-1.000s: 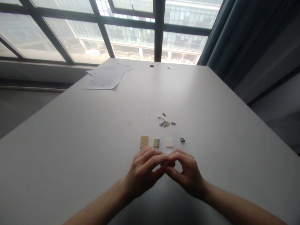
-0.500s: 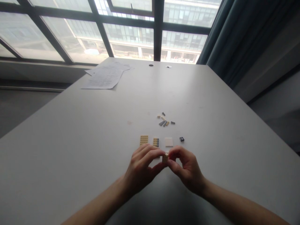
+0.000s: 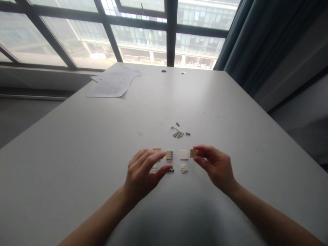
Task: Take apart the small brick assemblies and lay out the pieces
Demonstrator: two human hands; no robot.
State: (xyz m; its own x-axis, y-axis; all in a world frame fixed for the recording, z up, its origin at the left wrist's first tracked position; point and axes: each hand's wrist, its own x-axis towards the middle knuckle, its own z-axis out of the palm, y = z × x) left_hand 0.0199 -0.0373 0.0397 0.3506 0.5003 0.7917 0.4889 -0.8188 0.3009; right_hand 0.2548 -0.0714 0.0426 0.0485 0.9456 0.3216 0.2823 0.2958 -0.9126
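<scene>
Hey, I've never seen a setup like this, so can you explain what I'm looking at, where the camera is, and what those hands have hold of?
There's no machine here, just a person's two bare hands. One camera, worn on the head, looks forward and down over a white table.

The right hand pinches a small tan studded piece between thumb and fingers. The left hand is open, its fingers and thumb spread near a tan-and-grey block.

Between the hands lie a white square and some small white pieces. Farther out is a loose scatter of little pieces, and papers rest toward the far left.
</scene>
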